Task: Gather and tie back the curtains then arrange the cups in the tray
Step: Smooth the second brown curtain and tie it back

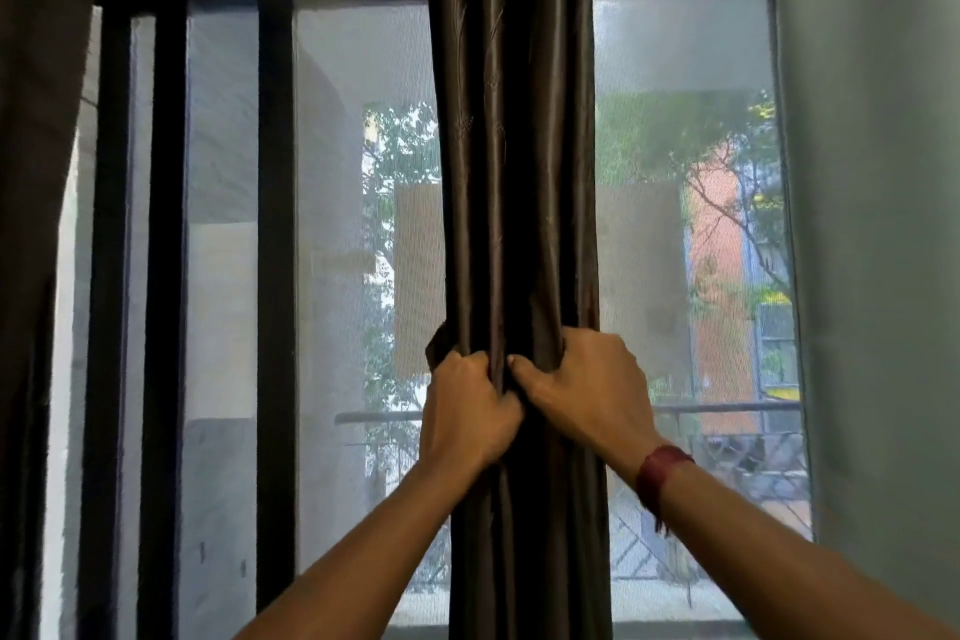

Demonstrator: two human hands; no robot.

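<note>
A big window has a black frame (275, 224) with tall bars on the left. A fine mesh (332, 130) covers the glass, so outside looks hazy. Green trees (402, 146) grow out there. An orange building (719, 276) stands on the right. A rail (727, 408) runs across low down. A grey wall (878, 224) is at the right side.

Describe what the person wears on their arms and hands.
Both forearms are bare, with no sleeves in view. The left hand wears nothing visible. Behind the right hand sits a dark red wristband, with a thin strand hanging from it. No gloves or rings show.
</note>
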